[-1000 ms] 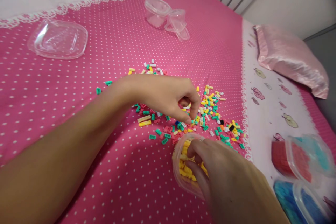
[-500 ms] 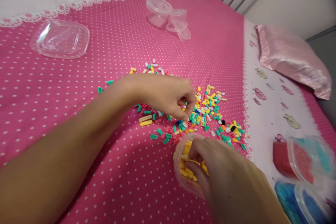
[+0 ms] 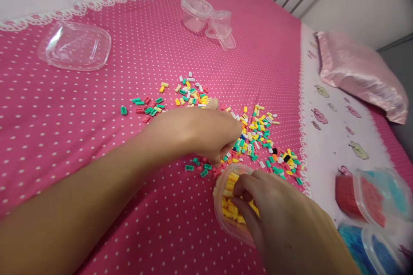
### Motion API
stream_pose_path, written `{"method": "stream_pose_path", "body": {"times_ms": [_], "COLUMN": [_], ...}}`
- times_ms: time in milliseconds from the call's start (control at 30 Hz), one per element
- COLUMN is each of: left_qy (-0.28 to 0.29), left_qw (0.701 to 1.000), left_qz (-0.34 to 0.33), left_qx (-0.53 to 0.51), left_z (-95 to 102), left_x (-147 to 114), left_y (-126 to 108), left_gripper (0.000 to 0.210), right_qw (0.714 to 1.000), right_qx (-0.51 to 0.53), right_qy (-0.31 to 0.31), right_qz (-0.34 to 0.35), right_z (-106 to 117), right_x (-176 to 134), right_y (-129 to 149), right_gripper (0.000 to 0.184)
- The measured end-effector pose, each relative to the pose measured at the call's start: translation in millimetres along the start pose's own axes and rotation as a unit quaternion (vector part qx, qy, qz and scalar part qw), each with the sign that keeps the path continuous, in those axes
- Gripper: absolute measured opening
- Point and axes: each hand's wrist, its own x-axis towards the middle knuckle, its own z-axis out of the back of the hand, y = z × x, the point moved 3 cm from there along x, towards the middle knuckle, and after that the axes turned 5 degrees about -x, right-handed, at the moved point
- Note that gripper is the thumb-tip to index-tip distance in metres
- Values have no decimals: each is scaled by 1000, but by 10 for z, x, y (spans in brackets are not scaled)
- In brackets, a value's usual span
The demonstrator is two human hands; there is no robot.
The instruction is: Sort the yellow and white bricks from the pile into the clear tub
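My left hand [image 3: 209, 131] reaches over the loose toy building bricks [image 3: 258, 133], its fingers curled down and drawn together just behind the tub. Whatever its fingertips hold, if anything, is hidden. A clear plastic tub [image 3: 219, 219] stands in front of the pile with yellow bricks [image 3: 229, 210] in it. Over its right side, my right hand [image 3: 277, 210] bends in with thumb and forefinger nearly together above the yellow bricks. I cannot make out what lies between those fingers.
Lidded tubs of red bricks [image 3: 346, 193] and blue bricks [image 3: 351, 240] stand at the right. A clear lid [image 3: 77, 47] lies far left; clear containers [image 3: 196, 13] sit farther back. A pink pillow [image 3: 361, 73] rests on the polka-dot bedspread [image 3: 135, 232].
My left hand has come nearer, from over the middle of the pile toward the tub, and its fingers have turned down. My right hand stays at the tub, almost unmoved.
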Motion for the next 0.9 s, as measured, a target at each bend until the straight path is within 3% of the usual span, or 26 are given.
{"method": "stream_pose_path", "body": {"times_ms": [100, 367, 667, 900], "left_qy": [63, 93, 62, 56], "left_qw": [995, 988, 996, 998], "left_qz": [-3, 4, -29, -15], "left_qx": [73, 121, 51, 13], "left_z": [-58, -88, -3, 130], "left_x": [22, 34, 13, -21], "left_y": [-39, -143, 21, 30], "left_gripper": [18, 23, 17, 16], "right_qw": [1000, 1000, 1000, 999], "right_qx": [-1, 1, 6, 5], "right_qy": [-6, 14, 25, 33], "right_qz": [0, -13, -11, -17], "right_z": [28, -11, -2, 10], "right_x": [2, 43, 28, 1], "right_y": [13, 37, 35, 11], "right_gripper": [18, 19, 20, 19]}}
